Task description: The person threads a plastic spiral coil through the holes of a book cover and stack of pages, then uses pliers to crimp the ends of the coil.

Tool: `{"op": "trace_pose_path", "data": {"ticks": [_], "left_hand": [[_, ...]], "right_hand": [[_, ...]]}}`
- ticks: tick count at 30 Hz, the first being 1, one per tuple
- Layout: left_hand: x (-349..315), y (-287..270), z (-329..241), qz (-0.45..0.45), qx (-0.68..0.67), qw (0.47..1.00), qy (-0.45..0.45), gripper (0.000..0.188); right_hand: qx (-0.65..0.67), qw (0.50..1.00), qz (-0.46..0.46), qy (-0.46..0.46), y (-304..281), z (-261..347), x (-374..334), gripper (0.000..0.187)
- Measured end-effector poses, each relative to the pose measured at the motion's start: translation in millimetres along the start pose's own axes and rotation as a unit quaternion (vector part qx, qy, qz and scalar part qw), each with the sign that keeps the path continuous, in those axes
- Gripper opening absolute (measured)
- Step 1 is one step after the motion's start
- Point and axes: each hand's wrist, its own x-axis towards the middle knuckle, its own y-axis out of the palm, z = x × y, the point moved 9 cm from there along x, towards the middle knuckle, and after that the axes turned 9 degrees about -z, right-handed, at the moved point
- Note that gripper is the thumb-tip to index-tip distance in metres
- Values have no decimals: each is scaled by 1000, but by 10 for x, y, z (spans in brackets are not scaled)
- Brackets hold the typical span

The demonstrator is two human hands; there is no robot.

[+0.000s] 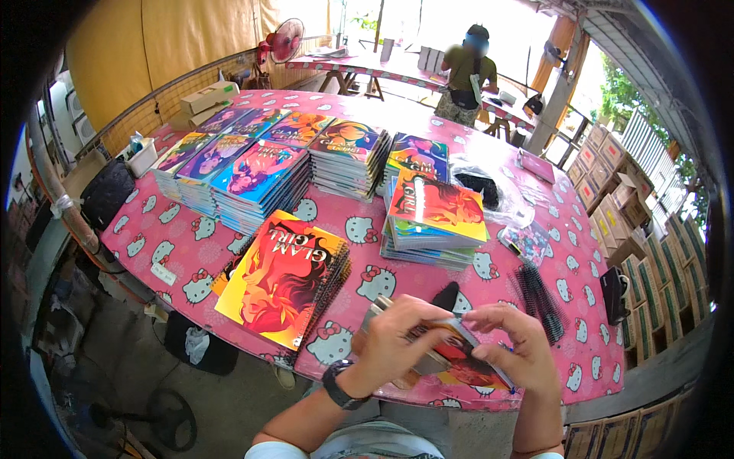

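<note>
At the table's near edge, a book (pixel 475 366) with a red and yellow illustrated cover is tilted between my hands. My left hand (pixel 401 336), with a dark watch on its wrist, pinches the book's left side. Its thumb and fingers are closed along the edge. My right hand (pixel 524 344) grips the book's right side, thumb bent toward the fingers. Under my left hand shows part of a wooden and metal piece (pixel 381 304), mostly hidden. A bundle of black spiral binding coils (pixel 538 300) lies right of my hands. Left of them stands a stack of spiral-bound books (pixel 284 279).
Several stacks of bright books (pixel 260 180) cover the table's far left. Another stack (pixel 436 218) stands mid-table beside a clear plastic bag (pixel 505 195). Cartons (pixel 612 183) are piled at the right. A person (pixel 465 76) stands beyond, near another table; a red fan (pixel 287 40) is behind.
</note>
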Motion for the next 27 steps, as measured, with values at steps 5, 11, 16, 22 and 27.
{"op": "trace_pose_path", "data": {"ticks": [5, 11, 16, 22, 27], "left_hand": [[-50, 234, -268, 29, -56, 997, 52, 22], [-94, 218, -346, 50, -57, 996, 54, 23], [-42, 219, -375, 16, -14, 999, 43, 28], [97, -1047, -282, -298, 68, 948, 92, 24], [33, -2298, -223, -420, 58, 904, 48, 36]], "right_hand": [[-69, 987, -124, -77, -64, 203, -204, 26], [-205, 957, -84, -189, 8, 446, -263, 28], [-245, 947, -77, -193, 70, 413, -268, 35], [111, 959, -254, -59, -699, 35, 254, 48], [14, 947, -272, 172, -1137, -1764, 776, 42]]}}
